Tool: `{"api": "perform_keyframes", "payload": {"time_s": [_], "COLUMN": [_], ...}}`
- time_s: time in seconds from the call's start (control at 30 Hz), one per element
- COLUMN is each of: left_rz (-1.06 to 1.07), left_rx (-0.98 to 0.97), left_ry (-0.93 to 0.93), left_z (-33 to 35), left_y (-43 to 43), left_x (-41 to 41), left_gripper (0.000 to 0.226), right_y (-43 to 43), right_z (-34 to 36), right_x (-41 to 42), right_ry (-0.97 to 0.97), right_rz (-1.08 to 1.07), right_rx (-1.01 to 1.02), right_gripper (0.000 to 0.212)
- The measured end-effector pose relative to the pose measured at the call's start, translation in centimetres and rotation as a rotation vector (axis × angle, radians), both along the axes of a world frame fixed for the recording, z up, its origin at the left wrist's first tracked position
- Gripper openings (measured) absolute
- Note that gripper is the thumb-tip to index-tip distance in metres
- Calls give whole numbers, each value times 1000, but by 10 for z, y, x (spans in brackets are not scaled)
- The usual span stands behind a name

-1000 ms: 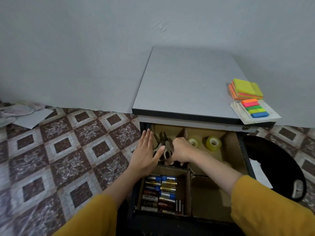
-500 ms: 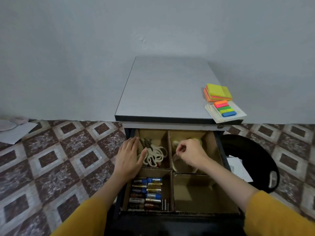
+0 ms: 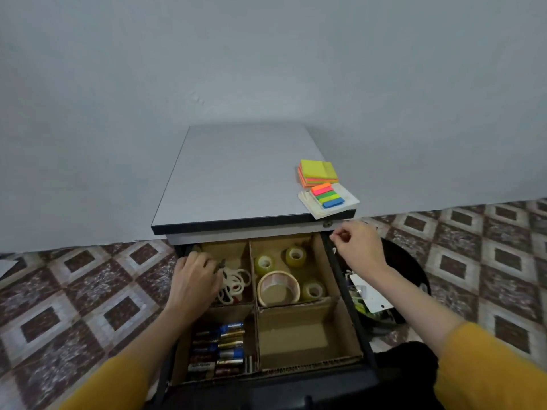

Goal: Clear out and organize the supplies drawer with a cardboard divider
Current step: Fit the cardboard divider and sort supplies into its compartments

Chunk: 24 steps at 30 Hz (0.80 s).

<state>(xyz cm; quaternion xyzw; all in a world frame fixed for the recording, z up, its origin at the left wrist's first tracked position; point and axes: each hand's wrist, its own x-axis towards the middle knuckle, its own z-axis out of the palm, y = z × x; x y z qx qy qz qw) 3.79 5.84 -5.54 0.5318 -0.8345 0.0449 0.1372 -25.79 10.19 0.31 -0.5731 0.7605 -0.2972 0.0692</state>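
1. Head view: the drawer [image 3: 340,287] stands pulled out below the grey table [image 3: 236,179], at 6 o'clock in the picture.
2. The cardboard divider [image 3: 252,279] sits inside the drawer and cuts it into four compartments.
3. From the drawer's middle, the scissors [image 3: 233,284] with white handles lie at 10 o'clock, the tape rolls [image 3: 278,288] at 2 o'clock, and the batteries [image 3: 220,347] lie in rows at 7 o'clock.
4. The left hand [image 3: 195,279] rests on the drawer's left rim at 9 o'clock. Its fingers are bent down into the scissors compartment. I cannot tell if they grip the scissors or only touch them.
5. The right hand [image 3: 358,247] hangs just outside the drawer's far right corner, at 2 o'clock, above the black bin [image 3: 408,267]. Its fingers are curled, with the thumb close to the forefinger. I cannot tell if they pinch anything.
6. On the table, at 3 o'clock, lie the sticky notes [image 3: 318,171] and just beside them the colour flags [image 3: 327,195].
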Motion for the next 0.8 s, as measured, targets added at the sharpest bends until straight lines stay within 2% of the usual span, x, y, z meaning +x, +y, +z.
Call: {"api": "perform_keyframes", "payload": {"time_s": [0.07,0.13,0.3,0.53,0.63,0.8], "left_rz": [-126,-165,-120,28,85,72], "left_rx": [-108,-122,-22,208,153,75], "left_ry": [83,170,295,46,-34,15], "left_z": [16,38,72,70,57,49], "left_y": [-5,-11,-45,-95,-96,-97], "left_x": [-18,-43,-89,-104,-99,-99], "left_gripper": [31,26,45,57,56,54], "right_y": [-6,-13,-33,-50,-56,-56], "right_z": [13,25,38,32,29,34], "right_x": [-9,-16,-28,-40,-39,-41], "right_ry": [36,93,220,141,87,86], "right_rz": [-10,-12,-1,17,26,78], "right_rx": [-76,-88,71,79,69,96], "right_gripper": [9,13,15,20,22,21]}}
